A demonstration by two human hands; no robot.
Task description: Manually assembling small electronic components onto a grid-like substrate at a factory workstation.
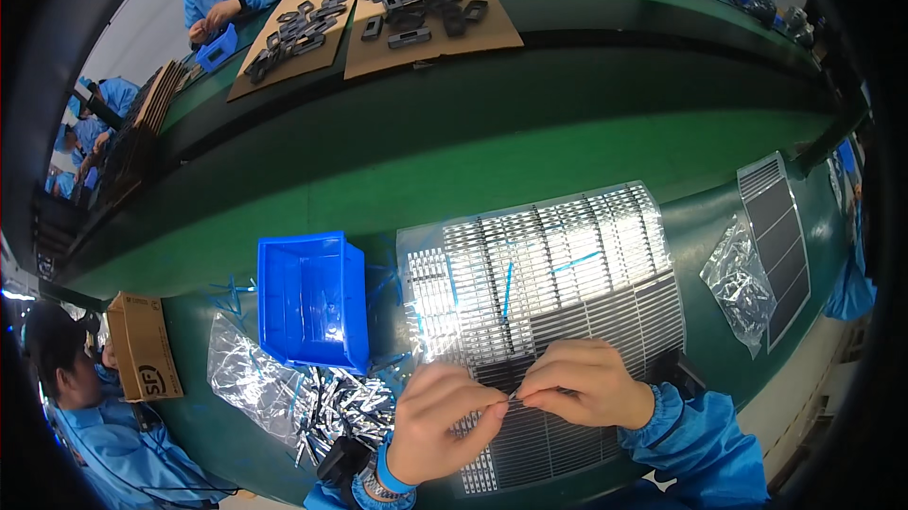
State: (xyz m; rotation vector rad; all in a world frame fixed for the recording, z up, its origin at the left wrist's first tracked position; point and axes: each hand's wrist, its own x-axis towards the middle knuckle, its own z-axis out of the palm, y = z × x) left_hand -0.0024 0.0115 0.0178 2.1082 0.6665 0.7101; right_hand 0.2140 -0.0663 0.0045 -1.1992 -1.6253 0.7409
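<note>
My left hand point(440, 423) and my right hand point(586, 383) meet fingertip to fingertip, both closed in a pinch. Between them is a tiny pale piece, too small to name. Below the hands lies a large sheet point(605, 321) with rows of narrow dark and silvery strips, under clear plastic. Two thin blue strips point(508, 291) rest on its upper part. To the left of my left hand is a heap of small silver, white and black pieces point(345, 415), spilling beside a clear plastic bag point(248, 368). An open blue bin point(359, 321) stands just behind the heap.
Another clear bag point(741, 274) and a dark-panelled sheet point(777, 250) lie at the right of the green table point(416, 160). Cardboard sheets point(492, 28) with dark plastic housings are beyond. Co-workers in blue sit at left; a cardboard box point(142, 345) stands there.
</note>
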